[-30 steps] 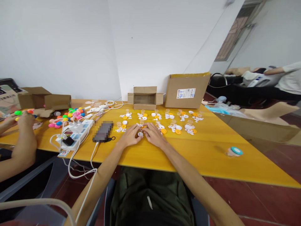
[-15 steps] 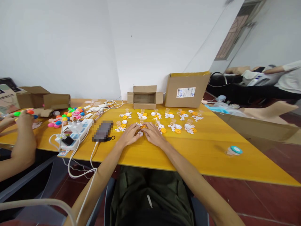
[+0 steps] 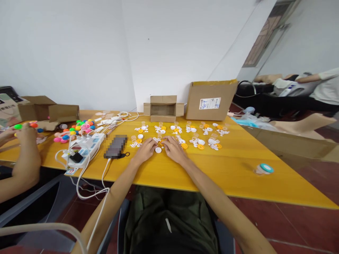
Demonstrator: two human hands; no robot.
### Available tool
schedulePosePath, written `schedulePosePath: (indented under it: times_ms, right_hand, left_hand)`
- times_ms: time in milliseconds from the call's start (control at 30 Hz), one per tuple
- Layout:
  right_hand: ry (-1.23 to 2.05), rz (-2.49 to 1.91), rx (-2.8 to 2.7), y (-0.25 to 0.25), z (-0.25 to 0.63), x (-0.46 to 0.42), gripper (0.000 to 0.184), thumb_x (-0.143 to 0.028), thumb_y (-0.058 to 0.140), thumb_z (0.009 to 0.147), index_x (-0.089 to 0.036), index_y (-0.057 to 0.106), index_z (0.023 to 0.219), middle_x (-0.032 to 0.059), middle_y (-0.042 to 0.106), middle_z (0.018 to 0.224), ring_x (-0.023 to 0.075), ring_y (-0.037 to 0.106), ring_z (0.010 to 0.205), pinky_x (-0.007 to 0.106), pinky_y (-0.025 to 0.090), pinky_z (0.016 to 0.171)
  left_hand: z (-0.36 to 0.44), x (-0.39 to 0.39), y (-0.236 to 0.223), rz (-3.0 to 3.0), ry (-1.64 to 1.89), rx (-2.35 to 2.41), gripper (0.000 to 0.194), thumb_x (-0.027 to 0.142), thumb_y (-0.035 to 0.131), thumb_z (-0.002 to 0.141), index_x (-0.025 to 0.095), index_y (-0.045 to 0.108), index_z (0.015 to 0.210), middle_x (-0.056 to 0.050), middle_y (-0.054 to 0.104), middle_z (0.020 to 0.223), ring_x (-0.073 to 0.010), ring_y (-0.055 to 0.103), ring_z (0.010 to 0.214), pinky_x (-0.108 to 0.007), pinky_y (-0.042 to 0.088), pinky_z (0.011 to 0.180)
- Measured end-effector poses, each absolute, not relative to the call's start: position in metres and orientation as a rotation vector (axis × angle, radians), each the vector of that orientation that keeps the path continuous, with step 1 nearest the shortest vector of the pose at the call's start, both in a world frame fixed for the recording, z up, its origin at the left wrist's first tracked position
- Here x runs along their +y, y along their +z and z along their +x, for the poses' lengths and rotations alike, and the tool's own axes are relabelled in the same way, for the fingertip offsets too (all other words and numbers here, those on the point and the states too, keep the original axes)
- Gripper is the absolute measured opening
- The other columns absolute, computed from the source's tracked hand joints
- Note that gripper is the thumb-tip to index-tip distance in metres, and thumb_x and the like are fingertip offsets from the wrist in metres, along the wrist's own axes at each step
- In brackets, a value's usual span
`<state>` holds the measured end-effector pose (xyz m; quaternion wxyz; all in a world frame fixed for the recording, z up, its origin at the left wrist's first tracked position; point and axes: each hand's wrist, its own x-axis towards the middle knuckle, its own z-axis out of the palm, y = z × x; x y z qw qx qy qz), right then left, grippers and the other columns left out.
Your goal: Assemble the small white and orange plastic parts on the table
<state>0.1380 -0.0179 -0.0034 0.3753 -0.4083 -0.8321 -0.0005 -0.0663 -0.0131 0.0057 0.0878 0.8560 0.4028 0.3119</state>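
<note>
My left hand [image 3: 145, 150] rests on the table with its fingers bent but apart, the fingertips beside a white dotted piece [image 3: 156, 140]. Opposite it, my right hand [image 3: 173, 149] has its fingertips closed at the edge of an orange ring-shaped lid [image 3: 161, 143], partly hidden by the fingers. A white disc [image 3: 158, 150] lies flat between both thumbs. Behind the hands stands a small clear cup [image 3: 159, 135]. To the right of my right hand lie another orange lid [image 3: 184, 145] and white pieces.
Similar groups of clear cups, orange lids [image 3: 200, 147] and white parts form two rows. Behind them stand an open carton [image 3: 163, 118] and a larger box [image 3: 210, 100]. A phone [image 3: 116, 147], power strip [image 3: 90, 150] and teal-lidded jar [image 3: 265, 169] flank me. A co-worker's hand [image 3: 28, 134] holds colourful balls.
My hands have drawn slightly apart. The white disc, partly covered by my left thumb before, now shows fully, and more of the orange lid is visible.
</note>
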Motion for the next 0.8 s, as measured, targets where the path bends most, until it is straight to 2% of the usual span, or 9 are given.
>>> schedulePosePath:
  times_ms: [367, 667, 800]
  right_hand:
    - [-0.024, -1.082, -2.152, -0.0054, 0.1386, -0.0176, 0.026, -0.007, 0.054, 0.088, -0.025, 0.068, 0.100, 0.0084, 0.065, 0.114, 0.0250, 0.060, 0.105, 0.041, 0.052, 0.091]
    - [-0.028, -1.058, -2.119, 0.0008, 0.1371, -0.0209, 0.017, -0.011, 0.055, 0.090, -0.025, 0.065, 0.090, 0.0086, 0.066, 0.112, 0.0251, 0.061, 0.102, 0.041, 0.052, 0.090]
    - [-0.026, -1.031, -2.159, 0.0041, 0.1377, -0.0229, 0.020, -0.013, 0.054, 0.091, -0.024, 0.069, 0.083, 0.0095, 0.068, 0.114, 0.0259, 0.061, 0.105, 0.043, 0.052, 0.091]
  left_hand:
    - [-0.0647, -0.0104, 0.0048, 2.540, 0.902, 1.277, 0.014, 0.019, 0.051, 0.099, 0.022, 0.063, 0.091, -0.004, 0.062, 0.093, -0.0197, 0.061, 0.093, -0.033, 0.051, 0.087]
    - [-0.0630, -0.0145, 0.0093, 2.501, 0.836, 1.427, 0.016, 0.015, 0.049, 0.097, 0.022, 0.063, 0.092, -0.005, 0.065, 0.097, -0.0217, 0.063, 0.097, -0.034, 0.051, 0.087]
    - [-0.0619, -0.0156, 0.0113, 2.480, 0.797, 1.504, 0.018, 0.015, 0.048, 0.097, 0.023, 0.064, 0.093, -0.006, 0.066, 0.098, -0.0219, 0.064, 0.097, -0.033, 0.051, 0.087]
